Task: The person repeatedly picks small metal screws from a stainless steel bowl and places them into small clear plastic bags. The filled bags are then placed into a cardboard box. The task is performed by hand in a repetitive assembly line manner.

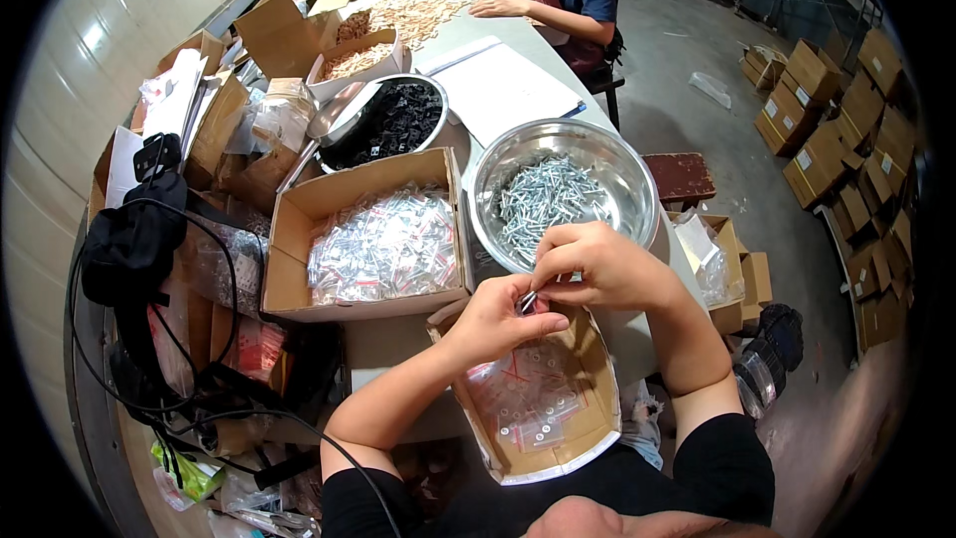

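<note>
My left hand (491, 321) and my right hand (595, 265) meet above a shallow cardboard tray (607, 408). Silver screws (528, 302) show between my left thumb and fingers. Right beside them, my right thumb and fingertips are pinched together; what they grip is too small to make out. Inside the tray lie small clear zip bags (528, 389) with red strips, some with little round white pieces in them. Just beyond my right hand stands a steel bowl (634, 194) holding a heap of silver screws (553, 201).
A cardboard box (289, 239) of filled clear bags stands left of the bowl. Behind it are a bowl of black parts (398, 120) and a white paper sheet (508, 90). A co-worker's hands (498, 4) rest near wooden pieces (418, 20). Black cables (239, 289) hang at left.
</note>
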`<state>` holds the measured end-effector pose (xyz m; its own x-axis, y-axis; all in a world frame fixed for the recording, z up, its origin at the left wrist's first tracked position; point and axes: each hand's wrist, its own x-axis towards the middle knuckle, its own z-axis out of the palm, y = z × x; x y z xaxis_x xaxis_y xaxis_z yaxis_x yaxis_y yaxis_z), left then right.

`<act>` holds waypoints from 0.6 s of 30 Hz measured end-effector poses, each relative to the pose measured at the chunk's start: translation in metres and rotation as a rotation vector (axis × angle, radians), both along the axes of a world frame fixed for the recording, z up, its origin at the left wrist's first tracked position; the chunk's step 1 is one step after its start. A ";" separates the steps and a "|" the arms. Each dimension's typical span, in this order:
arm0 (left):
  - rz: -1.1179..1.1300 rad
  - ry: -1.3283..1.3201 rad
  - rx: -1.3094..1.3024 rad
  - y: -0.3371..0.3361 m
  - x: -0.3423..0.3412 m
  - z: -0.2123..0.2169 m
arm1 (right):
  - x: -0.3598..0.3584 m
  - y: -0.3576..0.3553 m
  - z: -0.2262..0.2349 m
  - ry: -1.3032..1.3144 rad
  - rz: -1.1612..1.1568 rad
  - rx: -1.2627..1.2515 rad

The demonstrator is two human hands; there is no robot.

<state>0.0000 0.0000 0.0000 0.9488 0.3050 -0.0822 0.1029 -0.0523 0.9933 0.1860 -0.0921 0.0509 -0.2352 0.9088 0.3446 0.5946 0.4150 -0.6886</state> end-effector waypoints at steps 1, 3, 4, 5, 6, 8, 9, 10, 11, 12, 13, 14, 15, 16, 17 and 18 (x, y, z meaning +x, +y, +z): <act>0.009 0.003 0.026 -0.001 0.000 0.002 | -0.001 0.000 0.000 -0.002 -0.012 -0.010; 0.020 0.016 0.069 -0.003 0.001 0.003 | -0.003 -0.002 -0.002 -0.014 -0.033 -0.019; 0.022 0.025 0.086 -0.004 0.002 0.002 | -0.004 -0.004 -0.003 -0.022 -0.042 -0.018; 0.024 0.035 0.103 -0.005 0.002 0.002 | -0.005 -0.005 -0.003 -0.030 -0.051 -0.017; 0.026 0.007 0.086 -0.005 0.003 0.001 | -0.007 -0.006 -0.003 -0.019 -0.037 0.000; 0.027 -0.049 0.051 -0.005 0.003 -0.001 | -0.012 -0.007 0.002 0.005 -0.010 0.034; 0.006 -0.080 0.000 -0.004 0.002 -0.002 | -0.013 -0.006 0.004 0.066 0.023 0.022; -0.016 -0.111 -0.053 -0.002 0.001 -0.004 | -0.014 -0.006 0.005 0.126 0.056 0.009; -0.037 -0.142 -0.105 -0.001 0.000 -0.005 | -0.014 -0.006 0.006 0.187 0.088 -0.003; -0.058 -0.172 -0.155 0.000 -0.001 -0.004 | -0.012 -0.005 0.007 0.192 0.084 0.006; -0.078 -0.202 -0.205 0.001 -0.002 -0.003 | -0.008 -0.005 0.008 0.197 0.080 0.015; -0.098 -0.232 -0.255 0.002 -0.003 -0.002 | -0.006 -0.005 0.009 0.203 0.077 0.024; -0.093 -0.237 -0.307 0.002 -0.004 -0.004 | -0.006 -0.005 0.010 0.151 0.096 0.061; -0.086 -0.243 -0.359 0.002 -0.005 -0.007 | -0.006 -0.005 0.011 0.099 0.115 0.098; -0.080 -0.249 -0.411 0.002 -0.006 -0.009 | -0.007 -0.004 0.012 0.047 0.134 0.135; -0.070 -0.272 -0.371 0.002 -0.005 -0.010 | -0.008 -0.006 0.013 0.018 0.139 0.080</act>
<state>-0.0053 0.0022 -0.0103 0.9684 0.2360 0.0806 -0.1546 0.3146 0.9366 0.1776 -0.0979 0.0643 -0.3497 0.8375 0.4199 0.5152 0.5463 -0.6604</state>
